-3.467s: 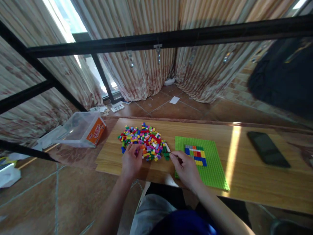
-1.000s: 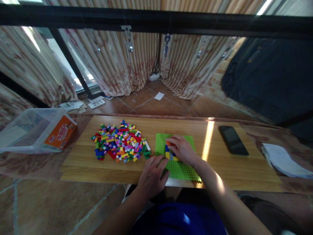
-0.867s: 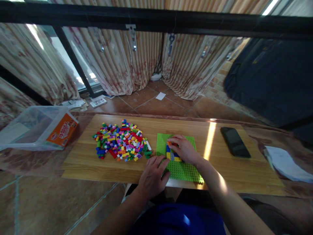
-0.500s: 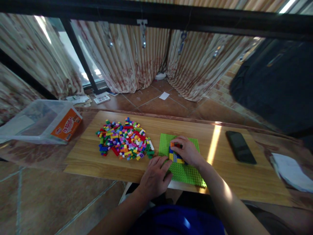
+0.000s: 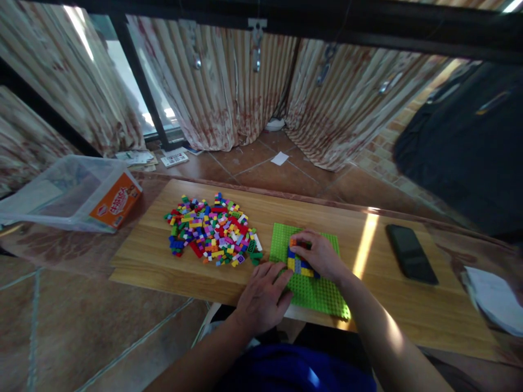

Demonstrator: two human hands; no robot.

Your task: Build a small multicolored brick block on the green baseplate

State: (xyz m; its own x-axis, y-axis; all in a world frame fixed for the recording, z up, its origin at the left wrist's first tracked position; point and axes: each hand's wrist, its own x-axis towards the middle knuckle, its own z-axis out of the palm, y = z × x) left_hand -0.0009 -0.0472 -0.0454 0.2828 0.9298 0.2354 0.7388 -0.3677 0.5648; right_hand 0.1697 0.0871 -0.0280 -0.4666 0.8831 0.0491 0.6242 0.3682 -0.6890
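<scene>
A green studded baseplate (image 5: 314, 298) lies on the wooden board. On it sits a low build of yellow, blue and grey toy bricks (image 5: 297, 265), partly covered by my right hand (image 5: 318, 255). That hand is closed in a pinch, its thumb and fingertips on a small orange brick (image 5: 293, 243) at the build's far left corner. My left hand (image 5: 265, 298) lies with fingers stretched at the plate's near left edge, fingertips close to the build and holding nothing. Left of the plate spreads a pile of loose, many-coloured bricks (image 5: 214, 231).
A clear plastic bin (image 5: 77, 185) with an orange label stands at the far left. To the right, a black phone (image 5: 411, 253) rests on the wooden board (image 5: 368, 305), and white papers (image 5: 494, 296) lie beyond it. Curtains (image 5: 245, 98) hang behind.
The whole view has shifted slightly, so the things appear a little further right. Both hands keep about the same place on the plate, the right still at the orange brick.
</scene>
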